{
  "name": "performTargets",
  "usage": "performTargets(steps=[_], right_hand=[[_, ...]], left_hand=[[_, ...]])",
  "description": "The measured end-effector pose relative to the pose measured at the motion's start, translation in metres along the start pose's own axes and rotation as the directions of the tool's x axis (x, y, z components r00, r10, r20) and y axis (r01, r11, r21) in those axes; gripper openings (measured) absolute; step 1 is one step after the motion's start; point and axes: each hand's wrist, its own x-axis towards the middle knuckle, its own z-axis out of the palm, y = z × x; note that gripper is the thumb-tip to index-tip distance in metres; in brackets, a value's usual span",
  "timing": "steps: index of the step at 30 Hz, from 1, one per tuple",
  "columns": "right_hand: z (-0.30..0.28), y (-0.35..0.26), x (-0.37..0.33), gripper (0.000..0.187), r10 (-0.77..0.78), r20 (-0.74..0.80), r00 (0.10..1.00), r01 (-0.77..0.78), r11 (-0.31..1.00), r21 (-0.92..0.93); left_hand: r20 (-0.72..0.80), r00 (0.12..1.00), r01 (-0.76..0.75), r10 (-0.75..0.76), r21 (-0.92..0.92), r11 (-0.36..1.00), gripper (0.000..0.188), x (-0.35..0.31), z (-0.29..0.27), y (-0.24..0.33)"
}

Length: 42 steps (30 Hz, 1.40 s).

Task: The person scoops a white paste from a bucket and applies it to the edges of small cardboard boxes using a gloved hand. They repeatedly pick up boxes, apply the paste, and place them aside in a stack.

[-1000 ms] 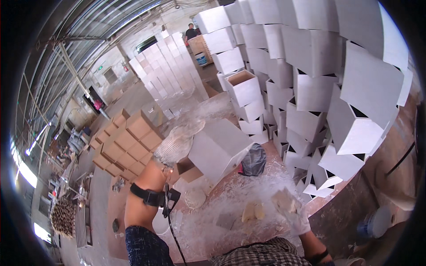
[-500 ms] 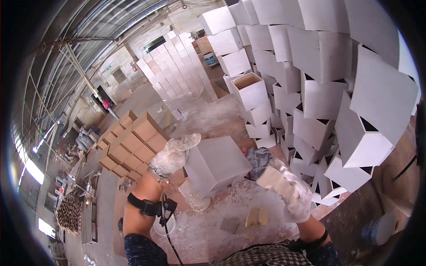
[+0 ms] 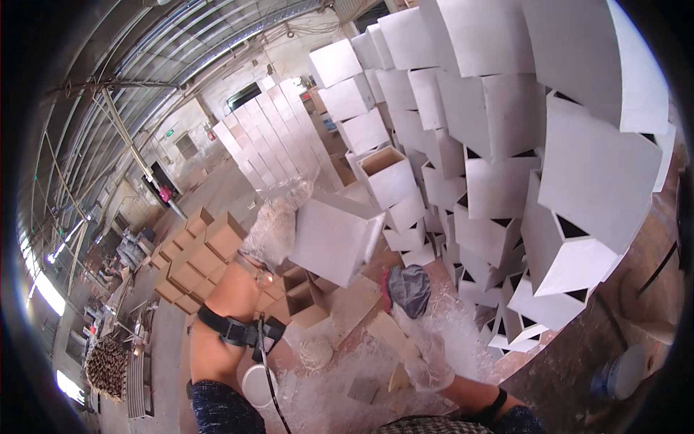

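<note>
My left hand (image 3: 273,226), in a whitish knit glove, is closed on the left side of a pale grey box (image 3: 332,235). The box hangs tilted above the work surface. My right hand (image 3: 431,362), also gloved, is lower down and grips a flat beige block (image 3: 392,336), apart from the box. A crumpled dark grey cloth (image 3: 409,291) with a reddish edge lies just beyond the right hand. Under the box stand open brown boxes (image 3: 306,300) beside a flat board (image 3: 354,307).
Tall stacks of whitish boxes (image 3: 499,188) rise close on the right. Brown boxes (image 3: 195,260) are piled at left. A white round tub (image 3: 259,385), a whitish round lump (image 3: 316,352), a grey square pad (image 3: 363,389) and a yellowish block (image 3: 398,377) lie near me.
The pale grey box has been raised and tilted by my left hand, uncovering the brown boxes and board. My right hand with the beige block has moved left and down, away from the box.
</note>
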Motion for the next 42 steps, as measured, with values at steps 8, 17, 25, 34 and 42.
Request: performTargets(steps=[8, 17, 25, 34, 42], right_hand=[[-0.044, 0.076, -0.118, 0.049, 0.547, -0.193, 0.815, -0.576, 0.802, -0.159], [-0.094, 0.094, -0.149, 0.049, 0.690, -0.283, 0.666, -0.743, 0.649, -0.164], [-0.115, 0.098, -0.146, 0.050, 0.711, -0.318, 0.627, -0.776, 0.609, -0.167], [-0.114, 0.105, -0.145, 0.051, 0.733, -0.308, 0.607, -0.793, 0.586, -0.168], [-0.098, 0.110, -0.145, 0.052, 0.733, -0.256, 0.630, -0.777, 0.603, -0.182]], left_hand=[[0.450, 0.660, -0.406, 0.602, 0.887, -0.218, 0.025, 0.107, 0.033, 0.045], [-0.058, 0.941, -0.025, 0.333, 0.971, 0.239, 0.051, 0.188, 0.106, 0.033], [0.116, 0.962, -0.153, 0.247, 0.979, 0.134, 0.055, 0.213, 0.118, 0.020], [0.137, 0.951, -0.195, 0.278, 0.962, 0.192, 0.058, 0.222, 0.105, 0.010], [0.057, 0.953, -0.153, 0.297, 0.939, 0.309, 0.052, 0.182, 0.102, 0.033]])
